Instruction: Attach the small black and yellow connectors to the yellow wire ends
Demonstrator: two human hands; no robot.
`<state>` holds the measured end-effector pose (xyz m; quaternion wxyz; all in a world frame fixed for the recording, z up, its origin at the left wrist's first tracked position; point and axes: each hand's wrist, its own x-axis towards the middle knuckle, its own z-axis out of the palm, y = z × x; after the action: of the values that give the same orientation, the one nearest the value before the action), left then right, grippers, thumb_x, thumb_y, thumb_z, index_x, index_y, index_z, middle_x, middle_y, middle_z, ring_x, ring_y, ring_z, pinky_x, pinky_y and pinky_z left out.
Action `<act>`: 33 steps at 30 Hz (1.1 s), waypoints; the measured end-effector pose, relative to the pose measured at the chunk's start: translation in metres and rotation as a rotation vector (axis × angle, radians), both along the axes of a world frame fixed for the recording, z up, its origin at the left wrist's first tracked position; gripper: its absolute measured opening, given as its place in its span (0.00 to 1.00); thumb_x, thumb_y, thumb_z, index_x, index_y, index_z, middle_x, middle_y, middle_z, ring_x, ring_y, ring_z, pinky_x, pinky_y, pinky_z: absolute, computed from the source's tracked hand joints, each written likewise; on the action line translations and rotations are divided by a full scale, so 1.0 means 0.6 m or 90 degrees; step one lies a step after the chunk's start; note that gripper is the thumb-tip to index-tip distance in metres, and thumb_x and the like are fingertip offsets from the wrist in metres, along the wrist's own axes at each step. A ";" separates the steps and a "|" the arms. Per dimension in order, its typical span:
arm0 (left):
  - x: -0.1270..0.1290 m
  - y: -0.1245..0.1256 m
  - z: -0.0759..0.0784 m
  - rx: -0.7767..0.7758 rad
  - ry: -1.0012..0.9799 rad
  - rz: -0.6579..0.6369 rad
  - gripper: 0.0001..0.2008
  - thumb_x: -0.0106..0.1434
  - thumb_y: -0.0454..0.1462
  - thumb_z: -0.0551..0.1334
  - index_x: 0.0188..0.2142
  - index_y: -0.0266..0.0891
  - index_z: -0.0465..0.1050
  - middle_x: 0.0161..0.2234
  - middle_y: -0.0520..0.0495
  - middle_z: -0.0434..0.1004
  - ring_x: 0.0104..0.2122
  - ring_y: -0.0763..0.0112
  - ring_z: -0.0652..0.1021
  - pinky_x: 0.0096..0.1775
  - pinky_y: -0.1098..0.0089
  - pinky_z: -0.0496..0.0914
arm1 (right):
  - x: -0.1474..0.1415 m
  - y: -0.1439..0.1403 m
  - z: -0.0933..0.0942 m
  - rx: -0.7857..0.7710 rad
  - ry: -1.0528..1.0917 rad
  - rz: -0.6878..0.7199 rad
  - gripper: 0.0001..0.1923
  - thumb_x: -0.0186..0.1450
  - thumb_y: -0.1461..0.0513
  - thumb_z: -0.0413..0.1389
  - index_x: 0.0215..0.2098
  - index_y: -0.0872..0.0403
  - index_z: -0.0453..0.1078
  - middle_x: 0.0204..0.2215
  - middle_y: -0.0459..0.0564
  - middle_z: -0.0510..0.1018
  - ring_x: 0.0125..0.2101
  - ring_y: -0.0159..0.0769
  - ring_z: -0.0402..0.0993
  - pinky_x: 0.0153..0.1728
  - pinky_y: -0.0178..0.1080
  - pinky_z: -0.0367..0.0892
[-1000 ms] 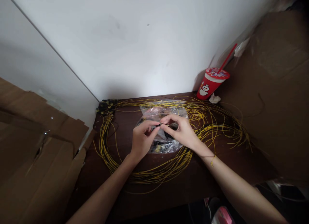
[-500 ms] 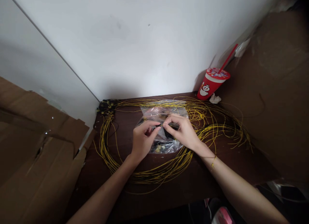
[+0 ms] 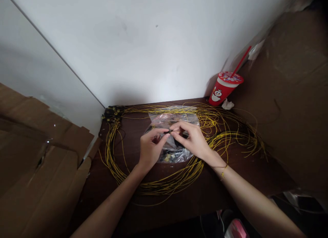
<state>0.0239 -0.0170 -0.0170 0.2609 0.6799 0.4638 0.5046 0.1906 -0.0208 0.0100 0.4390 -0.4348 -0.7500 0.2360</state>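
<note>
Between thumb and forefinger, my left hand (image 3: 151, 147) is closed on a small black connector (image 3: 167, 131). My right hand (image 3: 194, 139) meets it from the other side, its fingertips pinching a thin wire (image 3: 177, 131) right by the connector. The fingertips of both hands nearly touch. Below them lies a clear plastic bag (image 3: 176, 158) with dark and yellowish small parts inside. A large loop of yellow wires (image 3: 164, 188) curves around the bag, passing under my forearms. The wires run to a cluster of black and yellow ends (image 3: 112, 114) at the back left.
A red cup (image 3: 222, 91) with a straw stands at the back right, beside a crumpled white tissue (image 3: 227, 104). Cardboard (image 3: 46, 183) borders the left side, and a brown panel (image 3: 287, 105) the right. A white wall (image 3: 148, 53) rises behind the dark table (image 3: 179, 205).
My right fingertips have shifted slightly left, against the connector, and more of the connector shows. My left hand stays almost in place.
</note>
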 end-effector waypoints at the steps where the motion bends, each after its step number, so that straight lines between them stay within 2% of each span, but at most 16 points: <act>1: -0.001 0.000 0.000 -0.007 -0.003 0.002 0.06 0.57 0.37 0.65 0.34 0.39 0.78 0.18 0.57 0.63 0.19 0.79 0.62 0.23 0.76 0.58 | 0.001 0.000 0.000 0.008 -0.002 0.009 0.03 0.63 0.65 0.54 0.35 0.55 0.70 0.30 0.46 0.74 0.30 0.30 0.70 0.33 0.34 0.64; 9: -0.001 0.002 0.002 0.004 0.009 -0.001 0.05 0.57 0.36 0.65 0.33 0.38 0.77 0.19 0.55 0.65 0.19 0.79 0.63 0.23 0.76 0.59 | 0.005 -0.002 0.005 0.030 -0.057 0.022 0.06 0.67 0.63 0.51 0.34 0.54 0.69 0.30 0.47 0.72 0.31 0.32 0.68 0.35 0.35 0.64; 14: 0.000 0.000 0.005 0.052 0.026 -0.019 0.04 0.57 0.35 0.64 0.34 0.39 0.77 0.19 0.56 0.64 0.19 0.79 0.62 0.24 0.75 0.59 | 0.006 0.001 0.002 0.029 -0.089 0.037 0.07 0.68 0.63 0.48 0.34 0.54 0.67 0.32 0.49 0.72 0.34 0.34 0.68 0.37 0.36 0.63; 21: 0.000 -0.002 0.007 0.127 0.060 -0.035 0.04 0.59 0.33 0.63 0.35 0.38 0.76 0.23 0.53 0.70 0.21 0.78 0.64 0.27 0.75 0.60 | 0.002 -0.002 -0.003 0.031 -0.137 0.016 0.08 0.69 0.63 0.46 0.34 0.55 0.65 0.32 0.49 0.70 0.33 0.34 0.66 0.36 0.36 0.62; 33: 0.001 -0.001 0.002 0.121 0.079 -0.035 0.04 0.59 0.34 0.63 0.35 0.39 0.76 0.22 0.54 0.69 0.21 0.77 0.64 0.27 0.74 0.61 | -0.006 -0.005 -0.011 0.036 -0.171 -0.015 0.08 0.69 0.64 0.46 0.35 0.55 0.65 0.32 0.51 0.70 0.32 0.35 0.67 0.34 0.37 0.63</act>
<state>0.0244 -0.0177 -0.0156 0.1802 0.7437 0.4104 0.4960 0.1873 -0.0241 0.0032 0.3497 -0.4588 -0.8031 0.1493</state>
